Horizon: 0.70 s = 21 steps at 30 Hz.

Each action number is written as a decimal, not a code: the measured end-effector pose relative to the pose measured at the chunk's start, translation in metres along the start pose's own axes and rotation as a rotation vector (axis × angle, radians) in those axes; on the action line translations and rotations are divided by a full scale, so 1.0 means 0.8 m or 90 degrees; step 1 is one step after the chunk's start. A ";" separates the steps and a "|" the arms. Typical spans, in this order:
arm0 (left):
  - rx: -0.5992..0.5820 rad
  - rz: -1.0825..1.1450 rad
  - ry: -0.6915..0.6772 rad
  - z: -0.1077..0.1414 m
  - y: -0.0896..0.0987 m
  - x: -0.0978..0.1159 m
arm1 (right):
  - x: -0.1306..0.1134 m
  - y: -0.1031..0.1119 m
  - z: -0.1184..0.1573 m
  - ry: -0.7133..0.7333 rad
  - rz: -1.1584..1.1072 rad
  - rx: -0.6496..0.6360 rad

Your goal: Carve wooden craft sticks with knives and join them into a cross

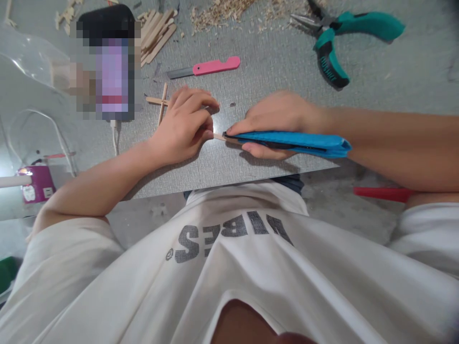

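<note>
My left hand (188,122) is closed, its thumb and forefinger pinching a thin wooden craft stick (219,136) just above the table. My right hand (283,114) grips a long blue utility knife (294,140) with black parts. The knife's front end meets the right end of the stick; its blade cannot be made out. Two crossed wooden sticks (163,101) lie just beyond my left knuckles. Farther out is a small pink-handled knife (217,66) with its blade pointing left.
Teal-and-black pliers (330,36) lie spread at the back right. Wood shavings (222,12) and a pile of craft sticks (156,36) are at the back. At left are a blurred phone (112,79) with a white cable, a clear plastic bottle (32,59) and a purple box (38,184).
</note>
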<state>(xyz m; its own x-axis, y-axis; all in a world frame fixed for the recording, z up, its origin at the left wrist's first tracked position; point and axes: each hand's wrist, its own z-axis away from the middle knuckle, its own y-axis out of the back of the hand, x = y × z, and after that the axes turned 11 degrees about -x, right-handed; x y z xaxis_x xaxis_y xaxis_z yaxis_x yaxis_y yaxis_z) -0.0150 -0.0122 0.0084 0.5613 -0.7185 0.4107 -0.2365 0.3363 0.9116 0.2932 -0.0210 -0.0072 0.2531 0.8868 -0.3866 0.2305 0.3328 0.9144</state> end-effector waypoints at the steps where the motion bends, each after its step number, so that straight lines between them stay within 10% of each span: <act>1: 0.009 -0.011 0.005 0.001 -0.002 0.000 | 0.000 0.000 -0.001 0.007 0.008 0.005; 21: -0.083 0.112 0.168 0.005 0.012 0.038 | -0.002 0.001 -0.003 0.002 -0.035 -0.016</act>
<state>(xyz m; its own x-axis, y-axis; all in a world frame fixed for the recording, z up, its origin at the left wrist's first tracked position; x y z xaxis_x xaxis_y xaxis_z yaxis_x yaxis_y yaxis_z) -0.0036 -0.0334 0.0301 0.7111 -0.4658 0.5266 -0.2543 0.5279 0.8104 0.2910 -0.0214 -0.0055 0.2375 0.8682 -0.4357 0.2210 0.3885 0.8946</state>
